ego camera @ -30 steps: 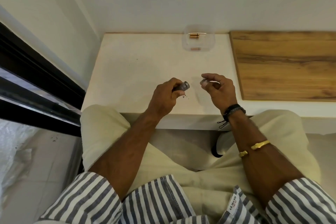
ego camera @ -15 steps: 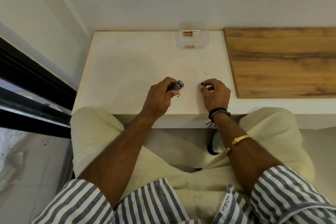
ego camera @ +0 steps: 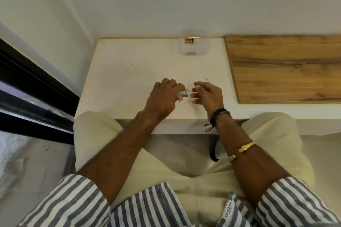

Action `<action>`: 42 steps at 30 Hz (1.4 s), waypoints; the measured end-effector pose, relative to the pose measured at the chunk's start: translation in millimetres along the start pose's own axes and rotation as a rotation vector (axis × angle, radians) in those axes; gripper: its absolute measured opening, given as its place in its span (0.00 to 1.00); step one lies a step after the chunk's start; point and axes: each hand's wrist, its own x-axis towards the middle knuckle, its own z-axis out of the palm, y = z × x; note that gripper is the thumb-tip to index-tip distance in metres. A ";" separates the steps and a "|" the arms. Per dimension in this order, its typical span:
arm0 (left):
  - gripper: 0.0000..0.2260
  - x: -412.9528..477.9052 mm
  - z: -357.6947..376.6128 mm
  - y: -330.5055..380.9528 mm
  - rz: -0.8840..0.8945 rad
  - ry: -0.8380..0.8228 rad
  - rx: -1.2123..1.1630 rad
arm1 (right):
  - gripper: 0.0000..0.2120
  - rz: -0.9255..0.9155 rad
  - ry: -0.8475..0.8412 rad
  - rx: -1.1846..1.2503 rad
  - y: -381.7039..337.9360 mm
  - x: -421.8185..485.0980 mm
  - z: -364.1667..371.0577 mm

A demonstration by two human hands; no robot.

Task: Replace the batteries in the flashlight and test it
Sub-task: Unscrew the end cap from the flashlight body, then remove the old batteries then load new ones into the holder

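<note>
A small silver flashlight [ego camera: 183, 93] lies sideways just above the white table [ego camera: 129, 79], and only its right end shows. My left hand [ego camera: 163, 97] grips its body with the fingers curled round it. My right hand [ego camera: 208, 96] hovers just right of that end, fingers loosely spread toward it, with nothing visible between them. Two gold-and-black batteries [ego camera: 189, 40] lie in a clear plastic container [ego camera: 204, 49] at the table's far edge.
A wooden board [ego camera: 286, 68] covers the table's right side. A small tan piece [ego camera: 191, 53] sits at the container's near wall. Dark specks lie on the table near my hands. A black-framed glass door [ego camera: 33, 86] stands at the left.
My right hand pinched a small dark piece beside the flashlight's end earlier; now its fingers are spread and the piece is out of sight. My left hand keeps its grip.
</note>
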 end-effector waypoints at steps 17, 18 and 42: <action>0.12 11.6 -19.7 -3.9 0.096 0.015 0.243 | 0.08 0.334 -0.301 0.474 -8.2 -7.6 -8.6; 0.12 10.3 -18.2 -6.5 0.057 0.029 0.202 | 0.08 0.315 -0.274 0.462 -8.4 -6.7 -10.1; 0.15 21.4 4.6 -26.2 -0.499 0.235 -0.541 | 0.10 0.293 -0.176 0.615 -6.3 -1.4 -13.9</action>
